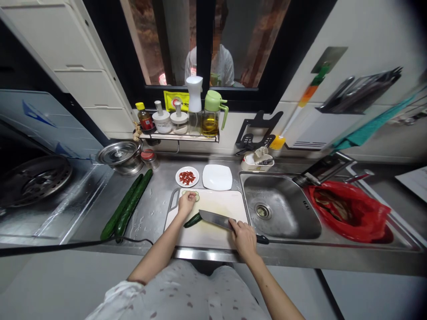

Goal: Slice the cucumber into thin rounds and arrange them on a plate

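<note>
My right hand [244, 235] is wrapped around the black handle of a kitchen knife [216, 219]. The broad blade lies low over the white cutting board [213, 242], its tip end beside a short piece of cucumber [192, 220]. Near the board's upper left corner, my left hand [187, 202] has its fingers pinched together at a few pale cucumber slices [196, 197]. Those fingers partly cover the slices. Just beyond the board stand a small white plate of chopped red pieces [187, 177] and a bare white square plate [217, 177].
Two whole cucumbers [133, 206] lie left of the board, near a lidded steel pot [120, 156] and a red-lidded jar [149, 158]. A sink [283, 209] is on the right, with a red plastic bag [350, 213] beyond it. Seasoning bottles fill the wall shelf [180, 137].
</note>
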The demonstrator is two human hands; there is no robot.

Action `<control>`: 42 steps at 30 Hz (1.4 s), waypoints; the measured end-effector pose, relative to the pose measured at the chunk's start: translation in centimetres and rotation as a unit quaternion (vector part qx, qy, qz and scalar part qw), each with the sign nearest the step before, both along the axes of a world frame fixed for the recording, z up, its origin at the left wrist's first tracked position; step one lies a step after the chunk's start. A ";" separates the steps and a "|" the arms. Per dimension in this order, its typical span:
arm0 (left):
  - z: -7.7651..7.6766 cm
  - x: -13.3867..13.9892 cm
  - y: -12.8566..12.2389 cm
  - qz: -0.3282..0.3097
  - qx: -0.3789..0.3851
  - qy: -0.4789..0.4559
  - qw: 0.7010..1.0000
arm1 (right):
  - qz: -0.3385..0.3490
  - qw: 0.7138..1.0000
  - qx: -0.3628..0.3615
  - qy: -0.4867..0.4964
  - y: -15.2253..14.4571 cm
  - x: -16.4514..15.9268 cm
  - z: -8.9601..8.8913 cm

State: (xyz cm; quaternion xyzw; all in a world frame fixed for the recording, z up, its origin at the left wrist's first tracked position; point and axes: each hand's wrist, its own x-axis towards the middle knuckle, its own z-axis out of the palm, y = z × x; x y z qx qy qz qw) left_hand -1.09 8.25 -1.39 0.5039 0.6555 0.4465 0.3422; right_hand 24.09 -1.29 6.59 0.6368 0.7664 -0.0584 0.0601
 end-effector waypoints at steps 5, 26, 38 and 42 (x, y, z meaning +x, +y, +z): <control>-0.3 0.1 1.8 0.004 -0.061 0.095 0.994 | 0.000 1.000 0.008 0.017 -0.3 -0.2 -0.3; 0.3 0.1 0.8 -0.076 -0.025 0.328 0.941 | -0.025 0.999 -0.018 0.038 0.0 0.1 -0.6; 0.2 0.2 0.8 -0.050 -0.027 0.276 0.959 | -0.031 0.998 -0.022 0.054 0.1 0.0 -0.9; 0.2 0.2 -0.1 0.018 0.005 0.200 0.980 | -0.051 0.995 -0.019 0.081 0.3 0.1 -1.2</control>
